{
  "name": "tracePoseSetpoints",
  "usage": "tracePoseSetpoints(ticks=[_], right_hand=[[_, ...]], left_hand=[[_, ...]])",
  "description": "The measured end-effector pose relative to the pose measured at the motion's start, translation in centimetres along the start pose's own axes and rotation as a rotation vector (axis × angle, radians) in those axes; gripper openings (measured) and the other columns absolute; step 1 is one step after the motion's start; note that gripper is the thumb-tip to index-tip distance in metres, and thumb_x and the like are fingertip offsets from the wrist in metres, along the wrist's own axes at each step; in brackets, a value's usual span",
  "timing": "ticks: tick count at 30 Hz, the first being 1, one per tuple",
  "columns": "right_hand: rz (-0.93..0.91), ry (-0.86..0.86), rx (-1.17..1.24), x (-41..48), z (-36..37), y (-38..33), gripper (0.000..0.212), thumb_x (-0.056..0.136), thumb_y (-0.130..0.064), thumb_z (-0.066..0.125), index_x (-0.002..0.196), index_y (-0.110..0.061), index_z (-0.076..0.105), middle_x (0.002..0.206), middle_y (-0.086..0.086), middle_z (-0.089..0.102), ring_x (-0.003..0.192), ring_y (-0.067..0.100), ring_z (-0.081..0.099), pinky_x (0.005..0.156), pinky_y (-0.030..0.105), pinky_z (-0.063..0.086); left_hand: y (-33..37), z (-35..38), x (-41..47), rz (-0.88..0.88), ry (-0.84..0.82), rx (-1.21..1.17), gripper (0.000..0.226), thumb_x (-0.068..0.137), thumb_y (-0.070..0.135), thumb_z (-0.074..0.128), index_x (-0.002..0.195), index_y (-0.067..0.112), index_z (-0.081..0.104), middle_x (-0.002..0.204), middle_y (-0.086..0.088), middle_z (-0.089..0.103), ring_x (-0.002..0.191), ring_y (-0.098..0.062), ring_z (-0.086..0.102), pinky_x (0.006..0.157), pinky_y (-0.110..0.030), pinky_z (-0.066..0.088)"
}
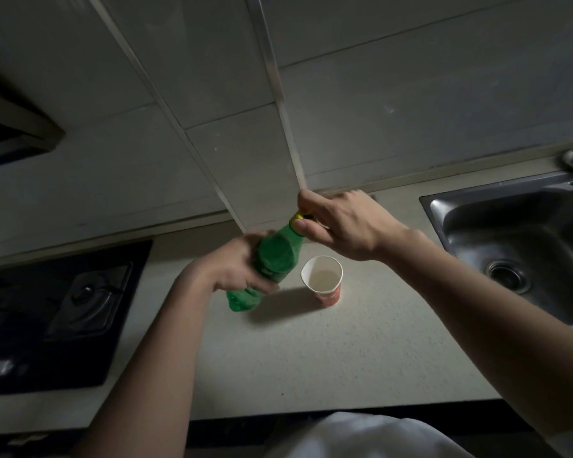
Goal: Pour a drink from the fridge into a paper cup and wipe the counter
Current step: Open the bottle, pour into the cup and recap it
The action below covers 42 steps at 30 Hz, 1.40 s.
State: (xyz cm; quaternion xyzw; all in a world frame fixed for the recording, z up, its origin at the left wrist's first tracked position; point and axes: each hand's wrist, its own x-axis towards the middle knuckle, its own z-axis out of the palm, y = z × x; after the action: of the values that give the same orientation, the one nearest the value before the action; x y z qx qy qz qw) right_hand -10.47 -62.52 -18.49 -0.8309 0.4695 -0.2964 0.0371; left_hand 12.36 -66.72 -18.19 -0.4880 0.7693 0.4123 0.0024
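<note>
A green plastic bottle stands on the pale speckled counter, tilted a little toward the wall. My left hand is wrapped around its middle. My right hand grips the yellow cap at the top, with the fingers closed over most of it. Just right of the bottle stands a white paper cup with a red outside, upright, with pale contents low inside. The bottle's lower end shows below my left hand.
A black gas hob fills the counter's left side. A steel sink with a drain lies at the right, a tap base behind it. Tiled wall rises behind; a range hood's edge juts in at upper left.
</note>
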Motion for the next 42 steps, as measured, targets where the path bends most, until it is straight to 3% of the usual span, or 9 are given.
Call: tracePoseSetpoints(ticks=[4, 11, 15, 18, 22, 26, 33, 37, 42], right_hand=[[0.059, -0.042, -0.026, 0.1, 0.7, -0.2, 0.035, 0.099, -0.055, 0.025, 0.088, -0.023, 0.035, 0.052, -0.003, 0.040, 0.043, 0.019, 0.040, 0.048, 0.031, 0.029], [0.245, -0.025, 0.001, 0.8, 1.4, 0.0, 0.040, 0.102, -0.053, 0.023, 0.082, -0.024, 0.041, 0.061, 0.001, 0.051, 0.049, 0.022, 0.046, 0.047, 0.032, 0.026], [0.156, -0.004, -0.063, 1.0, 0.7, 0.5, 0.053, 0.096, -0.066, 0.024, 0.078, -0.022, 0.047, 0.057, -0.003, 0.049, 0.053, 0.026, 0.048, 0.052, 0.034, 0.039], [-0.024, 0.014, -0.038, 1.5, -0.3, 0.2, 0.049, 0.095, -0.065, 0.029, 0.073, -0.023, 0.040, 0.052, -0.008, 0.034, 0.047, 0.021, 0.036, 0.050, 0.030, 0.032], [-0.134, 0.082, 0.018, 2.3, -0.5, -0.2, 0.044, 0.098, -0.051, 0.035, 0.065, -0.021, 0.037, 0.050, -0.003, 0.036, 0.043, 0.022, 0.034, 0.045, 0.030, 0.030], [-0.062, 0.155, -0.050, 2.2, 0.1, 0.2, 0.048, 0.096, -0.045, 0.034, 0.057, -0.018, 0.040, 0.045, 0.000, 0.036, 0.039, 0.023, 0.033, 0.043, 0.028, 0.027], [0.360, 0.248, -0.028, 2.3, 1.9, 0.0, 0.063, 0.091, -0.058, 0.025, 0.057, -0.010, 0.047, 0.046, 0.004, 0.043, 0.042, 0.025, 0.044, 0.045, 0.028, 0.030], [0.169, 0.196, 0.049, 2.0, 1.1, -0.3, 0.061, 0.094, -0.064, 0.032, 0.058, -0.017, 0.041, 0.044, -0.005, 0.034, 0.038, 0.011, 0.035, 0.043, 0.027, 0.023], [-0.100, 0.138, 0.025, 2.7, -0.3, -0.3, 0.051, 0.096, -0.058, 0.040, 0.061, -0.020, 0.037, 0.047, -0.005, 0.030, 0.041, 0.015, 0.031, 0.043, 0.030, 0.027]], left_hand=[[0.1, 0.3, 0.1, 0.005, 0.068, 0.017, 0.076, 0.061, 0.006, 0.090, 0.124, 0.032, 0.058, 0.109, 0.016, 0.067, 0.102, 0.000, 0.059, 0.086, -0.017, 0.045], [-0.2, 2.1, 0.9, 0.004, 0.552, 0.290, 0.064, 0.057, 0.019, 0.086, 0.110, 0.036, 0.054, 0.101, 0.012, 0.057, 0.096, -0.018, 0.051, 0.080, -0.036, 0.046], [0.0, 0.8, 0.5, 0.020, 0.250, 0.022, 0.067, 0.059, 0.011, 0.089, 0.109, 0.040, 0.056, 0.103, 0.015, 0.065, 0.098, -0.006, 0.060, 0.081, -0.027, 0.046], [0.4, 0.0, 0.0, 0.014, -0.021, -0.031, 0.067, 0.063, 0.008, 0.090, 0.115, 0.036, 0.058, 0.109, 0.014, 0.068, 0.105, -0.002, 0.061, 0.091, -0.023, 0.049], [1.2, 0.1, -0.2, 0.065, -0.127, 0.013, 0.058, 0.065, 0.007, 0.090, 0.114, 0.021, 0.061, 0.106, 0.004, 0.070, 0.101, -0.008, 0.065, 0.089, -0.023, 0.053], [1.3, 0.9, 0.1, 0.110, 0.096, -0.084, 0.065, 0.062, 0.001, 0.090, 0.103, 0.039, 0.056, 0.096, 0.018, 0.065, 0.083, 0.016, 0.058, 0.074, -0.006, 0.045], [0.3, 2.0, 1.3, 0.147, 0.589, 0.096, 0.058, 0.054, 0.019, 0.082, 0.101, 0.036, 0.052, 0.093, 0.009, 0.063, 0.085, -0.020, 0.060, 0.072, -0.036, 0.052], [0.4, 0.3, 0.9, 0.148, 0.354, 0.038, 0.063, 0.059, 0.006, 0.085, 0.107, 0.036, 0.057, 0.100, 0.009, 0.065, 0.093, -0.014, 0.061, 0.082, -0.036, 0.052], [1.3, -1.7, -0.3, 0.080, -0.037, 0.110, 0.067, 0.064, 0.011, 0.090, 0.103, 0.050, 0.052, 0.100, 0.024, 0.062, 0.095, 0.005, 0.058, 0.083, -0.015, 0.047]])
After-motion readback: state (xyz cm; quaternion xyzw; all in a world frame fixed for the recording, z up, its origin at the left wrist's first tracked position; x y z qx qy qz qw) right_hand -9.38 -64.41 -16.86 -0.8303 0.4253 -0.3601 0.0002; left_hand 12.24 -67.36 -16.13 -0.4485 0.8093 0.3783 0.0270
